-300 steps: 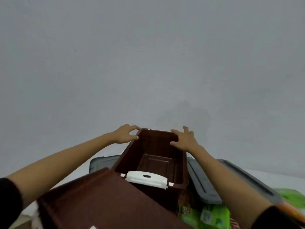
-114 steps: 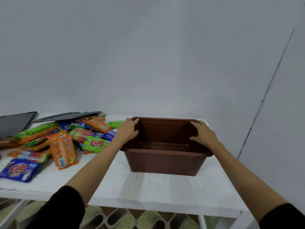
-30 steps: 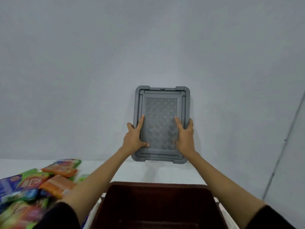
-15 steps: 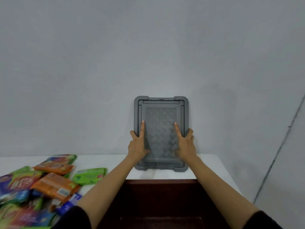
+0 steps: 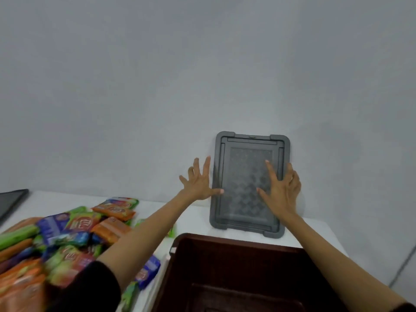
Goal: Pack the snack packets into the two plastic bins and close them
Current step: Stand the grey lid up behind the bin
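A grey bin lid [image 5: 245,212] stands on its edge on the white table [image 5: 193,219], leaning against the wall. My right hand [image 5: 280,188] rests flat on the lid's right side, fingers straight. My left hand [image 5: 199,180] is spread open just off the lid's left edge, its thumb touching the rim. A brown plastic bin [image 5: 236,251] stands open right in front of me, with nothing visible inside. Many colourful snack packets [image 5: 74,230] lie heaped on the table to the left.
A second grey lid [image 5: 10,201] shows at the far left edge. The table's right edge runs near the side wall [image 5: 382,199]. The back wall stands directly behind the leaning lid.
The lid has come down to stand on the table against the wall. My left hand has let go of it and spread open to its left. The view has swung left.
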A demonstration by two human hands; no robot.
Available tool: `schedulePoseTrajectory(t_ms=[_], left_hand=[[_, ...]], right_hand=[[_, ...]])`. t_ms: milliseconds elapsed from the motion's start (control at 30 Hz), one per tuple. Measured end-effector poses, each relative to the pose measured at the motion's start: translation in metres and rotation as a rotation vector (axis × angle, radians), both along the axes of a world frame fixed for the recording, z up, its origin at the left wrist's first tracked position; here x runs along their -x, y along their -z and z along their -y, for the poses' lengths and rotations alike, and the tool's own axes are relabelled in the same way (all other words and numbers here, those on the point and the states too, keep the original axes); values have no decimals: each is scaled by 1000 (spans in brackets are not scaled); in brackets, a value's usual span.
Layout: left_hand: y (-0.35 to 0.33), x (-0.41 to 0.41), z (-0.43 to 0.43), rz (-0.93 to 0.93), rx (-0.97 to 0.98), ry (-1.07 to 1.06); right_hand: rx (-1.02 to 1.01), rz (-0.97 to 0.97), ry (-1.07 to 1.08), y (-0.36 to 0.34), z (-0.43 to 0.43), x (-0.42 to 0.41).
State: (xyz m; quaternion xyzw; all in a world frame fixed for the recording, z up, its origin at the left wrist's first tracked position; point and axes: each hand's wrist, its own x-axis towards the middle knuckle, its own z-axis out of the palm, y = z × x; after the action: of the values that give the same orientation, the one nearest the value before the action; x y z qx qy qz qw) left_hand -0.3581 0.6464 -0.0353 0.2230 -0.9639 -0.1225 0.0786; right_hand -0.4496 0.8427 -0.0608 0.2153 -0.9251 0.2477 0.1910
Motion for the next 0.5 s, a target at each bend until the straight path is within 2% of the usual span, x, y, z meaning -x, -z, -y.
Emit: schedulePoseTrajectory(t_ms=[167, 333, 500], left_hand=[[-31, -77, 58, -84, -5, -142], [-18, -177, 111, -47, -41, -387], [12, -282, 140, -1, -116, -608]], right_hand=[[-30, 21, -140, -23, 60, -43], [-73, 60, -476, -31, 148, -120], [-178, 162, -830, -8, 210, -202]])
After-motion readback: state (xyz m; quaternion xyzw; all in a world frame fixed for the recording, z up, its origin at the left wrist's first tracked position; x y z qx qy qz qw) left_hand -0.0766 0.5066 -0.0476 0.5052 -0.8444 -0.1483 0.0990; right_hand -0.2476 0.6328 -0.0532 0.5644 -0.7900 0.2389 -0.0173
